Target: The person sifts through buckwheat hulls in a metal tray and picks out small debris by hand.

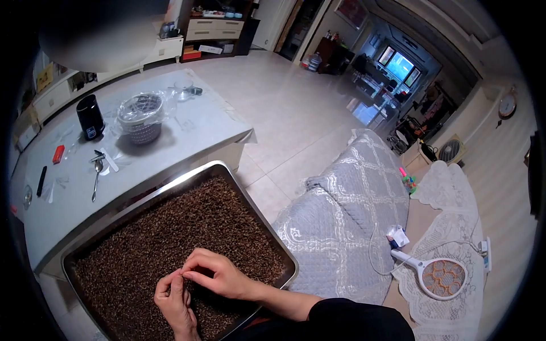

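Note:
A large metal tray (287,250) lies in front of me, spread with a layer of small dark-brown grains or seeds (170,227). Over its near part, my left hand (175,301) and my right hand (219,274) meet, fingertips pinched together. Whatever sits between the fingertips is too small to make out. Both hands are closed, and the grains directly beneath them are partly hidden. A black sleeve covers my right upper arm.
The white-covered table (199,133) beyond the tray holds a plastic-wrapped basket (142,128), a black cup (90,117), a spoon (96,179) and a red box (58,154). At right stand a quilt-covered sofa (341,227) and a white electric swatter (443,278) with a cord.

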A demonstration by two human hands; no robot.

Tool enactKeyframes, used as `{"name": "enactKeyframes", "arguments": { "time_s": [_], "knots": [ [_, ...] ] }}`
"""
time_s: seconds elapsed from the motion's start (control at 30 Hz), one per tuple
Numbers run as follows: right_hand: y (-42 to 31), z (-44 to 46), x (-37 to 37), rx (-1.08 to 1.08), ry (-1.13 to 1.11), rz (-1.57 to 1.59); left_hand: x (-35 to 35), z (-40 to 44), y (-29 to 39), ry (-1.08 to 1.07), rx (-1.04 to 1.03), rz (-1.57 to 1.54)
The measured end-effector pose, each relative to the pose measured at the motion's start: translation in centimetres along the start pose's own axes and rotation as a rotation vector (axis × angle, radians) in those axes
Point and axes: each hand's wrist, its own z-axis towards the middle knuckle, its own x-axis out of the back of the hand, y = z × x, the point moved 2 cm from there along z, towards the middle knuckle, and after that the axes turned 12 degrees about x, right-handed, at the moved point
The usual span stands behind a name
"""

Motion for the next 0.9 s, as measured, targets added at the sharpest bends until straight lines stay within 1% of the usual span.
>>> {"name": "enactKeyframes", "arguments": {
  "time_s": [0.07,0.17,0.27,0.37,0.57,0.67,0.77,0.9],
  "knots": [
    [-0.8,0.4,0.2,0.056,-0.013,-0.083,-0.4,0.3,-0.4,0.146,-0.134,0.16],
    [-0.8,0.2,0.3,0.081,-0.014,-0.168,-0.9,-0.6,0.7,0.176,-0.292,0.419],
    [-0.8,-0.1,0.1,0.01,-0.013,-0.146,-0.8,-0.6,0.6,0.159,-0.293,0.425],
    [-0.3,-0.5,-0.3,-0.032,-0.002,-0.122,-0.1,0.0,-0.3,0.121,-0.13,0.271],
    [-0.1,-0.7,-0.6,-0.029,0.012,-0.161,-0.6,0.0,0.0,0.132,-0.198,0.316],
    [-0.1,-0.5,-0.8,-0.138,0.006,-0.031,0.2,0.7,-1.0,0.093,-0.226,0.247],
    [-0.6,-0.1,-0.7,-0.255,-0.016,0.142,-0.1,0.4,-0.5,0.061,-0.175,0.197],
    [-0.4,-0.2,-0.8,-0.269,-0.001,0.126,-0.9,-0.1,0.1,0.081,-0.132,0.161]
  ]
}}
